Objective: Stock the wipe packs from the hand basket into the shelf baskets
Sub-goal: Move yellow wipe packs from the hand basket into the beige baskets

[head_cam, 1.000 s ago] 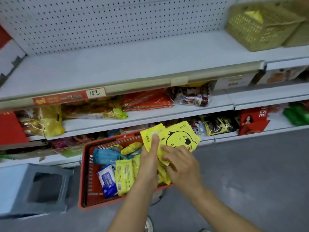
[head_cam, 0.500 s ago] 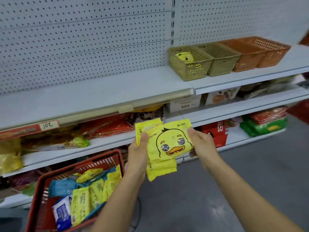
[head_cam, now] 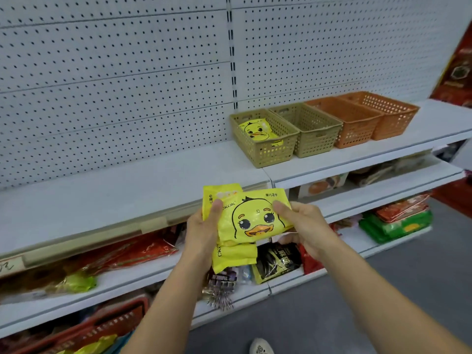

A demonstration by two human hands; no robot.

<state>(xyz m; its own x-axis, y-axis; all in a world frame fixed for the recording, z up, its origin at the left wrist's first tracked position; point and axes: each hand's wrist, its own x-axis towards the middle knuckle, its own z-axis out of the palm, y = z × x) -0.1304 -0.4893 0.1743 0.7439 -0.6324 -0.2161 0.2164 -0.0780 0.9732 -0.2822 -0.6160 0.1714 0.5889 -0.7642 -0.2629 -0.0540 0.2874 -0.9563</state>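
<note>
Both hands hold a small stack of yellow duck wipe packs (head_cam: 251,221) in front of the shelf edge. My left hand (head_cam: 203,232) grips the stack's left side, thumb on top. My right hand (head_cam: 304,226) pinches the right edge of the front pack. On the top shelf stands an olive shelf basket (head_cam: 270,150) holding one duck pack (head_cam: 258,131); beside it are a second olive basket (head_cam: 316,139) and two orange baskets (head_cam: 357,131). The red hand basket (head_cam: 112,320) shows at the bottom left with yellow packs inside.
The white top shelf (head_cam: 115,195) runs left of the baskets, under a pegboard wall. Lower shelves carry red, green and black snack bags (head_cam: 277,264). Grey floor lies to the right, and a shoe (head_cam: 260,347) shows at the bottom edge.
The view swung up and to the right from the hand basket to the shelf. My hands lifted the duck packs out of the basket and raised them toward the shelf baskets.
</note>
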